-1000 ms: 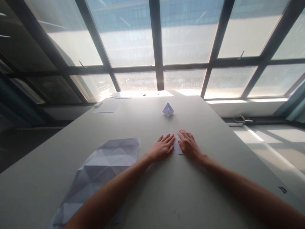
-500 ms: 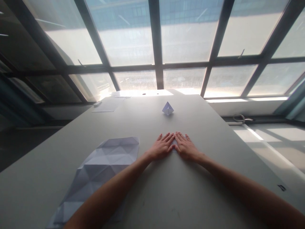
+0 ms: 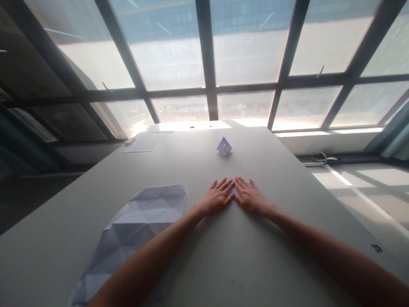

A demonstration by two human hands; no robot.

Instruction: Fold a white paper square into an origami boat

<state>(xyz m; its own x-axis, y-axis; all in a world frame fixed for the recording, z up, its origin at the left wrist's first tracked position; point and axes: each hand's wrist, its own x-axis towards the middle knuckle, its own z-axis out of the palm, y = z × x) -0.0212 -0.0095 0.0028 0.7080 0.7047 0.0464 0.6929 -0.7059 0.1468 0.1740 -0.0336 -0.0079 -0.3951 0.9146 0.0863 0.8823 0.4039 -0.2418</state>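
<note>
- A small piece of white paper point(image 3: 234, 197) lies flat on the grey table point(image 3: 287, 179), near the middle of its width and a little toward the far, window-side edge. Only a sliver shows between my hands, so I cannot tell its shape or long axis.
- My left hand point(image 3: 217, 198) lies palm down on the paper's left part, fingers spread flat and pointing away from me; it grips nothing, only presses.
- My right hand point(image 3: 251, 198) lies the same way on the paper's right part, open and flat. The two index fingertips touch or nearly touch above the paper.
- The paper sits directly under both palms; neither hand is nearer than the other.
- Straight beyond my fingertips, well apart, a small folded paper boat point(image 3: 224, 146) stands upright, pointing up.
- To my left, near the table's near-left corner, a large creased sheet point(image 3: 137, 230) lies spread out, its surface marked with triangular folds; my left forearm crosses its near corner.
- At the far-left corner lie flat sheets of paper point(image 3: 140, 146).
- Nothing stands between my hands and the boat.
</note>
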